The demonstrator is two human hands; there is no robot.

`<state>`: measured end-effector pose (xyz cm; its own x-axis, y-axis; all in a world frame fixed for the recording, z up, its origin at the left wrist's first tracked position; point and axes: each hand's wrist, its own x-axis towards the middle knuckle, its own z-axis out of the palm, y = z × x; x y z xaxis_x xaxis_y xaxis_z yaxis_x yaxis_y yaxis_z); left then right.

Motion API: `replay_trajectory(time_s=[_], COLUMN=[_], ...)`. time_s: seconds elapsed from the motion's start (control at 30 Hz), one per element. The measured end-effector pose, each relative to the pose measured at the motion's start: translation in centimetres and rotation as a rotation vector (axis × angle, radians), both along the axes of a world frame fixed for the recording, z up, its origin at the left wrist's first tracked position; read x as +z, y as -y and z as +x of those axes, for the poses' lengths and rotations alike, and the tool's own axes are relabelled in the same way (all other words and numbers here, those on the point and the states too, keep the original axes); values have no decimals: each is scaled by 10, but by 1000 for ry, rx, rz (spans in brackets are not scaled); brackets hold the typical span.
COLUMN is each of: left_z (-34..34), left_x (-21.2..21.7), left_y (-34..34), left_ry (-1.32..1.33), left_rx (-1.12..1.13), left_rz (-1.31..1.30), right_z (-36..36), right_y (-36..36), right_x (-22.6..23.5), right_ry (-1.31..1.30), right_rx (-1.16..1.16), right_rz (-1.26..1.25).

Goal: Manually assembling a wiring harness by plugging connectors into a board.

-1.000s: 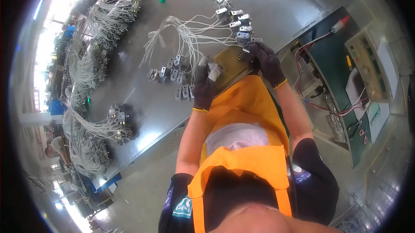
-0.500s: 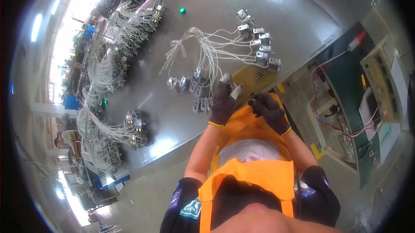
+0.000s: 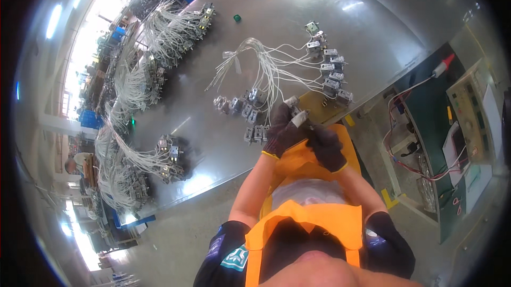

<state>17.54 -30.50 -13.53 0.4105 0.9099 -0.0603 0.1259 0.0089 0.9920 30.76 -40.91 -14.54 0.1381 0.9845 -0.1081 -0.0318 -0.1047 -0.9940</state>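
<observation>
Both hands are gloved in dark knit and meet just above the near edge of the grey metal table (image 3: 330,31). The left hand (image 3: 285,132) has its fingers closed around a small metal component (image 3: 298,117) with pale, taped-looking ends — it sits between thumb and fingertips, held up off the table. The right hand (image 3: 326,147) is curled in against it from the right, touching the same part or its lead; whether it truly pinches something I cannot tell, the glove hides it.

Handling judgement: the component looks like a small, stiff metal block, light enough for a fingertip pinch, with thin white wire trailing from it. The wire is limp and likely to snag, so the body is the place to hold, not the lead.

On the table just beyond the hands: a cluster of like components (image 3: 250,116), a curved row of wired units (image 3: 327,66) further off, their white leads (image 3: 255,60) fanning leftward. A yellow plate (image 3: 319,105) lies just past the hands. A green test bench (image 3: 458,127) stands to the right.

Against half a second ago — the hands are drawn closer together, and the table appears shifted in the view as the head moves.
</observation>
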Motion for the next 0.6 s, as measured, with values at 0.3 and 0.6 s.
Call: replay_trajectory(time_s=[0.3, 0.6], left_z=[13, 14], left_x=[9, 12], left_y=[5, 19], left_ry=[119, 181], left_rx=[77, 257], left_rz=[-119, 33], right_z=[8, -5], right_y=[-12, -10], right_x=[-9, -24], right_ry=[892, -1555], right_rx=[-66, 466], right_rz=[581, -183])
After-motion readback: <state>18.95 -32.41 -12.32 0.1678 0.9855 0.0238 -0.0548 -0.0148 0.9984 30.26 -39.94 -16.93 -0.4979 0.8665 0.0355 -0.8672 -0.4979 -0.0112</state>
